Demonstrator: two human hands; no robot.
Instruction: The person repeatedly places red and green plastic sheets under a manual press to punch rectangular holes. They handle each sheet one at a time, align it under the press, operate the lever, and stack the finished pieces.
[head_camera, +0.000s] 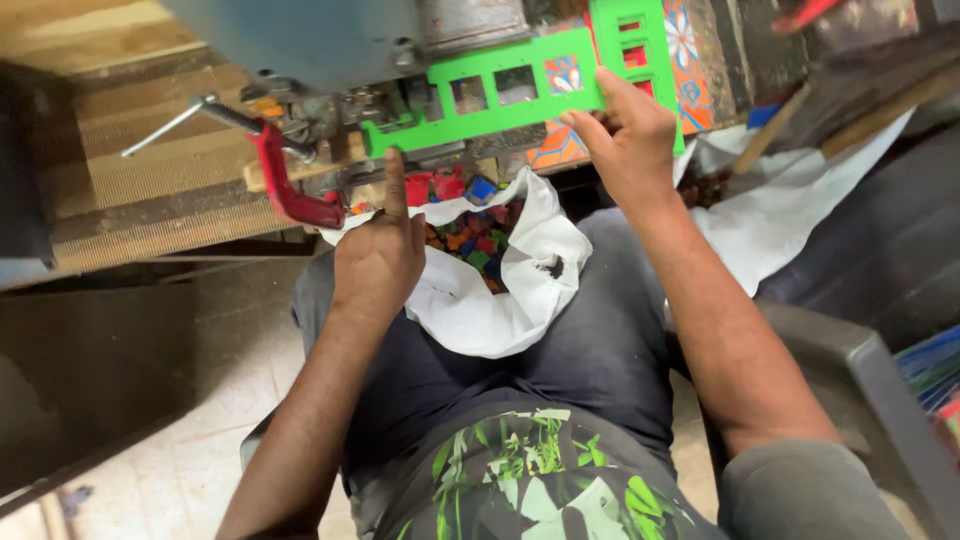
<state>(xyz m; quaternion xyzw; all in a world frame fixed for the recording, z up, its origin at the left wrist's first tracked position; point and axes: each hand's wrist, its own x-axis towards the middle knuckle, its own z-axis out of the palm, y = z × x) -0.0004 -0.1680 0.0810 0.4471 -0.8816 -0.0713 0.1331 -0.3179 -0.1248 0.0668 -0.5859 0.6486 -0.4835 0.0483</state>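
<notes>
A flat green plastic part (500, 95) with several rectangular cut-outs lies across the bed of a grey machine (330, 40). My right hand (625, 135) grips its right end, thumb on top. My left hand (380, 250) presses up under its left end with the index finger raised to the part's lower edge. Below the machine, on my lap, a white sack (500, 300) hangs open, holding several red, blue, green and orange plastic scraps (470, 235).
A red clamp (285, 185) with a metal screw handle (185, 120) grips the wooden bench edge at left. White sheeting (800, 205) lies to the right. A patterned orange and blue panel (690, 60) sits behind the green part. A grey bin edge (870, 390) is at right.
</notes>
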